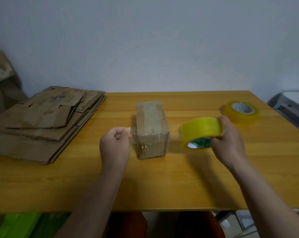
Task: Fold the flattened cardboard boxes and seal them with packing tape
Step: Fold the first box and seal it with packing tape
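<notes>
**Q:** What is on the bench, and where?

**A:** A small folded cardboard box (151, 129) stands near the middle of a yellow wooden bench (162, 182), a little toward the far edge. Clear tape already shines across its top and its near face. At the left edge lies a stack of flattened cardboard boxes (40, 124), overlapping and worn. Near the far right corner a spare roll of yellow tape (240, 111) lies flat on the wood.

**Q:** What are the hands doing?

**A:** The left hand (115, 145) sits just left of the box, fingers curled, pinching the free end of a clear tape strip (134, 130) between thumb and fingertips. The right hand (228, 140) is to the right of the box, wrapped around a yellow tape roll (199, 132) held on edge above the bench, thumb on top and fingers underneath at the core.

**Q:** Does the strip touch the box?

**A:** The strip reaches from the left hand across the box's near top edge. It is transparent and blurred, so I cannot tell whether it is pressed down or where it joins the roll.

**Q:** Anything beyond the bench?

**A:** A plain pale wall behind, and a grey object past the right edge.
</notes>
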The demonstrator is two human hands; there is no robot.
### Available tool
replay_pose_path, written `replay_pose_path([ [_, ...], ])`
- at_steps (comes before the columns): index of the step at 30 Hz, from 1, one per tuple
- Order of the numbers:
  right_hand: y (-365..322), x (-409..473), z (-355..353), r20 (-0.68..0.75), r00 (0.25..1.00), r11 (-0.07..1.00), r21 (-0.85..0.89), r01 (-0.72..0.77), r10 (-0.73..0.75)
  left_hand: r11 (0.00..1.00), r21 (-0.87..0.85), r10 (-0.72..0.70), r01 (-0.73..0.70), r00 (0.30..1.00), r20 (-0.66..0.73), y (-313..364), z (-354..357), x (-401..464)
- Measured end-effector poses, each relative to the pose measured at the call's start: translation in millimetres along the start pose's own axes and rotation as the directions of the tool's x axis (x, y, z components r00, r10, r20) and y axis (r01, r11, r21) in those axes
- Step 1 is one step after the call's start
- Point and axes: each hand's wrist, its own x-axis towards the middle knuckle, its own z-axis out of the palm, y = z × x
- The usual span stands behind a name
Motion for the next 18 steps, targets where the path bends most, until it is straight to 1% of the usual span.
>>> replay_pose_path([
  [3,-4,9,2,0.003,1.0,0.998,-0.061,0.006,-0.006,0.998,0.038,-0.049,0.049,0.999,0.007,0,3,11],
  [5,-4,12,7,0.042,0.999,0.994,-0.109,0.001,0.004,0.994,0.068,-0.086,0.084,0.996,0.027,-7,4,15],
  [7,-2,12,16,0.097,0.995,0.984,-0.179,-0.003,0.02,0.986,0.092,-0.144,0.136,0.986,0.085,-18,8,15],
  [9,1,11,24,0.164,0.985,0.974,-0.228,-0.006,0.044,0.971,0.025,-0.24,0.24,0.957,0.165,-25,14,12],
  [10,1,11,28,0.195,0.979,0.972,-0.234,-0.005,0.052,0.962,-0.011,-0.266,0.273,0.946,0.184,-26,18,11],
  [12,2,10,35,0.233,0.971,0.973,-0.233,0.007,0.049,0.96,-0.047,-0.263,0.275,0.948,0.181,-28,25,10],
  [15,0,9,42,0.252,0.967,0.971,-0.237,0.017,0.044,0.955,-0.085,-0.271,0.285,0.952,0.144,-30,34,9],
  [16,-1,9,43,0.256,0.966,0.974,-0.224,0.013,0.046,0.947,-0.092,-0.295,0.309,0.945,0.141,-30,36,9],
  [18,-1,9,44,0.256,0.966,0.983,-0.185,0.001,0.047,0.892,-0.184,-0.384,0.412,0.907,0.171,-27,36,10],
])
